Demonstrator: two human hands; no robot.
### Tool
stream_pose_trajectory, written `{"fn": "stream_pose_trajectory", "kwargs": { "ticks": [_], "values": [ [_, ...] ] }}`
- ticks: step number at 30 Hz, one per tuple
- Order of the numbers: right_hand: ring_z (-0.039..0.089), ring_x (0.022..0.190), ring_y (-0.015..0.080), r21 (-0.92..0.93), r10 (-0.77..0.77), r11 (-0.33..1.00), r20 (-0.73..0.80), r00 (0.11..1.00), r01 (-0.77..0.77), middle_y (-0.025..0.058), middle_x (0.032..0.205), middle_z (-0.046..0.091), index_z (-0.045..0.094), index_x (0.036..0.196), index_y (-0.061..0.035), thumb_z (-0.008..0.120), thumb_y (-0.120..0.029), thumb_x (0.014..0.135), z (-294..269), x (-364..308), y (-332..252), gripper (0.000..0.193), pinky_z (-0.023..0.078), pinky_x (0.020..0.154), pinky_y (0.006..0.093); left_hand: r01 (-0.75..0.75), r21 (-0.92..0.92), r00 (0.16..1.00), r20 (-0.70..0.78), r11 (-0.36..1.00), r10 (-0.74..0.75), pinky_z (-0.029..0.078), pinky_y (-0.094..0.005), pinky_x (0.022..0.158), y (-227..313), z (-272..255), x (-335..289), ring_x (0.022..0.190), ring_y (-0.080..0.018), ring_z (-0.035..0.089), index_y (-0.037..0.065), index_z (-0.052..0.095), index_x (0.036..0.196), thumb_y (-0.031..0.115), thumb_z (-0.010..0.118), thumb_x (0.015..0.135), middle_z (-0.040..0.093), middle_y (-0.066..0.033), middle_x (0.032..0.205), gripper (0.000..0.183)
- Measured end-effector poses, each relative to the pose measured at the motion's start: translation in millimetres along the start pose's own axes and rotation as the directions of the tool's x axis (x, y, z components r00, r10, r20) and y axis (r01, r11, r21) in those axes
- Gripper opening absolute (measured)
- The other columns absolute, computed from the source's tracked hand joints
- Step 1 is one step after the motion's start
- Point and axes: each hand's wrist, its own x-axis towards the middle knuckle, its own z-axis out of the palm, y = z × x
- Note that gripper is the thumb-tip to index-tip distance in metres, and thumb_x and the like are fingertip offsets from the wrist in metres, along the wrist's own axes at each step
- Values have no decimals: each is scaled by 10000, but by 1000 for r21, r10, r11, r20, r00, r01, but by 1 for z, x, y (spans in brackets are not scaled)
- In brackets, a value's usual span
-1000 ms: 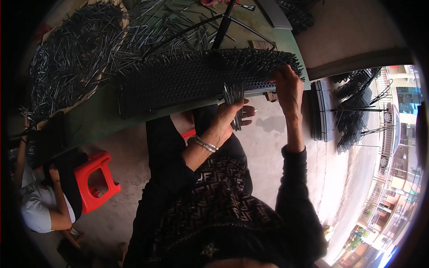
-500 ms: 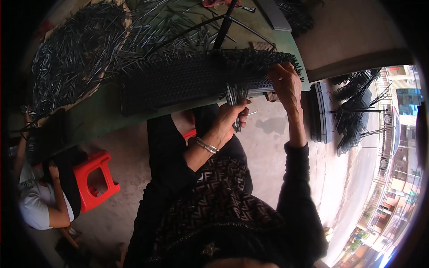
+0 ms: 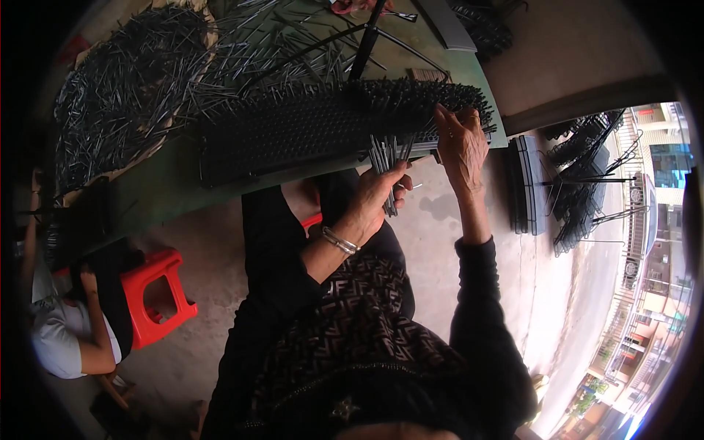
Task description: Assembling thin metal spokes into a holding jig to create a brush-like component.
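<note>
My left hand (image 3: 372,199) is closed around a bundle of thin dark rods (image 3: 382,155), whose upper ends fan out just in front of the board's near edge. A long black perforated board (image 3: 286,139) lies along the front of the table. Many short dark rods (image 3: 414,95) stand upright in its holes, thickest toward the right end. Over that right end is my right hand (image 3: 463,150), its fingers pinched together among the standing rods. Whatever its fingertips hold is too small and dark to make out.
On the green table (image 3: 440,62), a large heap of loose rods (image 3: 132,88) lies at the left, with more scattered behind the board. A black tripod stand (image 3: 364,51) rises there. A red stool (image 3: 163,297) and a seated person (image 3: 66,341) are at left; stacked trays (image 3: 526,183) stand at right.
My right hand has shifted slightly left and toward me along the board's right end, its fingers still pinched. My left hand holds the rods in nearly the same place.
</note>
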Motion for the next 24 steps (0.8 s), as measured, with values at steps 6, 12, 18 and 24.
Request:
{"fn": "stream_pose_trajectory", "kwargs": {
  "ticks": [6,12,18,24],
  "values": [
    [609,734,182,446,130,870,207,970,-212,69,862,629,683,1134,-96,628,-245,931,-24,-14,-15,258,479,657,320,-121,96,992,-11,988,123,388,-229,493,4,6,-6,611,-93,553,50,660,962,246,664,915,675,-78,764,202],
    [568,691,97,760,-73,352,604,794,-546,39,755,612,623,911,29,614,-116,910,-27,-28,-10,146,472,629,257,-70,183,996,-46,981,79,384,-233,510,6,13,-14,628,-110,589,53,683,967,255,642,922,705,-77,796,210],
    [587,703,109,736,-68,315,647,759,-599,46,759,617,618,921,37,607,-110,917,-29,-27,-6,148,487,646,257,-8,259,999,-44,966,20,386,-231,519,8,10,-16,707,-132,666,52,685,1005,269,639,923,731,-85,865,236],
    [613,710,122,743,-92,281,650,754,-607,63,781,636,623,968,47,609,-99,920,-30,-25,-5,155,503,659,260,16,340,998,-61,940,5,368,-226,475,11,7,-15,665,-143,670,46,656,1022,239,632,928,725,-94,877,216]
  ]
}}
